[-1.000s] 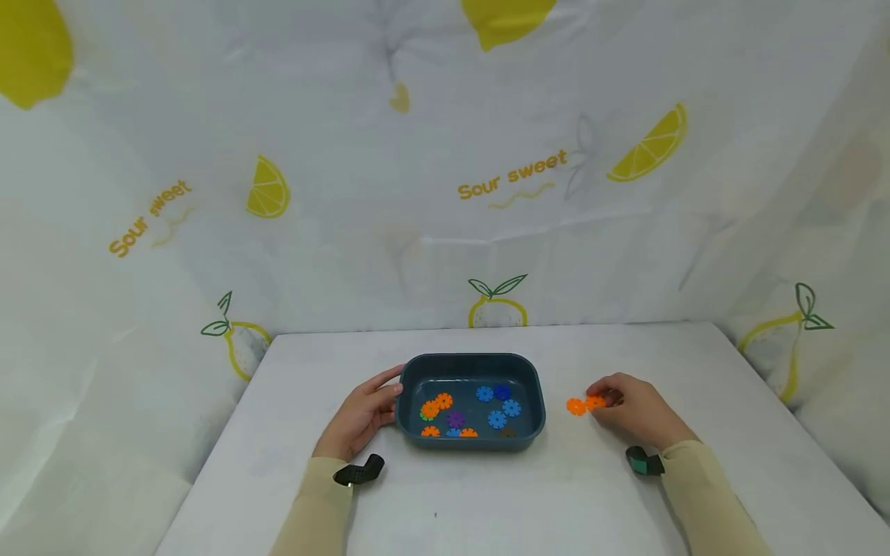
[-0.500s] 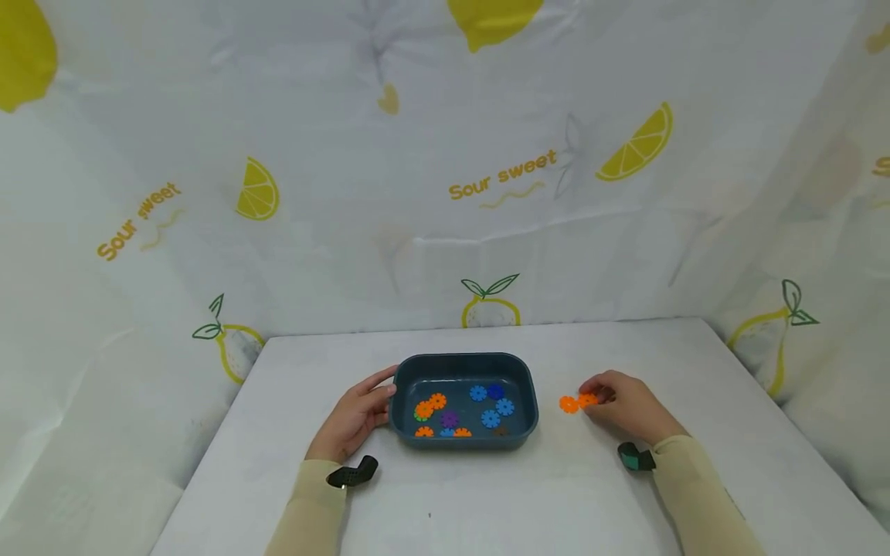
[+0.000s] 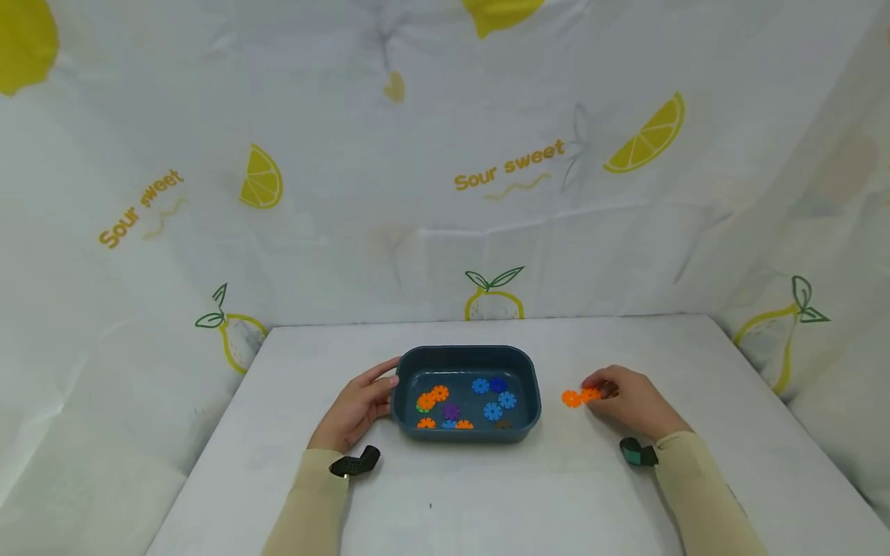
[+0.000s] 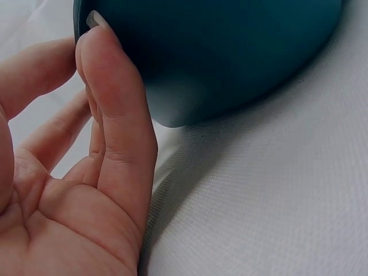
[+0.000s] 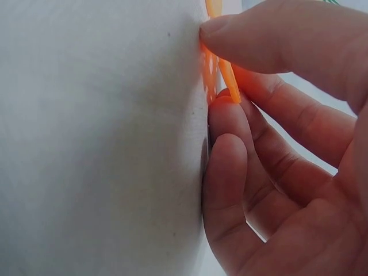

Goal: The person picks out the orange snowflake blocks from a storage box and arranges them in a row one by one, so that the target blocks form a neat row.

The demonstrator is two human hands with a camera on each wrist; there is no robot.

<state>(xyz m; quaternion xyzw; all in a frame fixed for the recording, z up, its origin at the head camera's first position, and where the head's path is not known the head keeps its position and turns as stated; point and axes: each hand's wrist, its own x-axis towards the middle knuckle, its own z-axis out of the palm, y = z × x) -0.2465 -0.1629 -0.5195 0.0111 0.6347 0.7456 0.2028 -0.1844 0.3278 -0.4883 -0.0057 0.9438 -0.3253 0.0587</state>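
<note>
Head view: "Sour sweet" backdrop (image 3: 510, 167); left hand (image 3: 358, 408) flat against tray (image 3: 535, 386), right hand (image 3: 629, 400) pinching orange discs (image 3: 579, 397).

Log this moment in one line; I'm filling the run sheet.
left hand: rests on tray wall | right hand: pinches orange discs on table | tray: holds more discs

One dark teal plastic tray (image 3: 535, 386) sits at the table's centre. Inside it, four blue plastic snowflake discs (image 3: 493, 411) cluster toward three o'clock; about four orange plastic snowflake discs (image 3: 439, 393) lie from nine to six o'clock; one purple plastic snowflake disc (image 3: 451, 411) lies mid-tray. At three o'clock outside the tray lie two joined orange snowflake discs (image 3: 572, 398). Two hands show, each with one dark wrist-worn camera (image 3: 354, 463).
</note>
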